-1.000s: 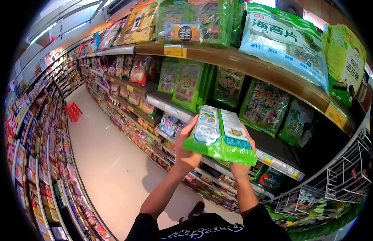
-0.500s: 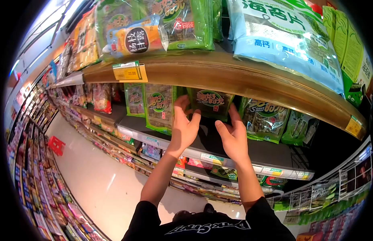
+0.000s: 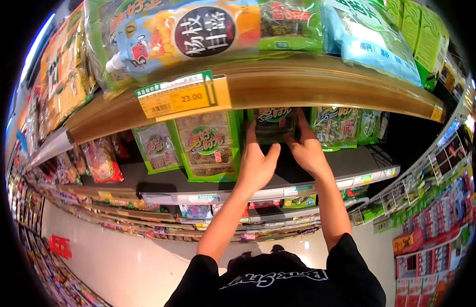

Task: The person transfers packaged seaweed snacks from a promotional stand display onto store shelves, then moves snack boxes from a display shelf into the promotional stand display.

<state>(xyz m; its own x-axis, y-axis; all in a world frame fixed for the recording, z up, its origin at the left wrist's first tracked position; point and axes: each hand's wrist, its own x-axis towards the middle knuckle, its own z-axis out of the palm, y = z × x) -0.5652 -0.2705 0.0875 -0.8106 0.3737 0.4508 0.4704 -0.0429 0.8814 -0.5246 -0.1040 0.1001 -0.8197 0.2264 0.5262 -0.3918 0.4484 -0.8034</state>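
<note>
A dark green seaweed packet [image 3: 271, 124] stands upright on the lower shelf, back in the shade under the upper shelf board. My left hand [image 3: 259, 162] grips its left side, fingers along the edge and thumb in front. On the opposite side, my right hand [image 3: 306, 148] is around the right edge, its fingertips partly hidden. To the left stands a larger green-edged seaweed packet [image 3: 207, 146]. Another seaweed packet [image 3: 334, 128] stands to the right, close to my right fingers.
Above my hands runs the brown upper shelf edge [image 3: 309, 84] with a yellow price tag [image 3: 184, 99]. An orange and blue drink pouch [image 3: 161, 38] lies on that shelf, among large snack bags. A wire rack [image 3: 422, 156] is at right; a red basket [image 3: 59, 246] is on the floor.
The seaweed packet has gone deeper under the upper shelf with both hands at its sides. My view has moved closer and shifted, so the price tag looks larger.
</note>
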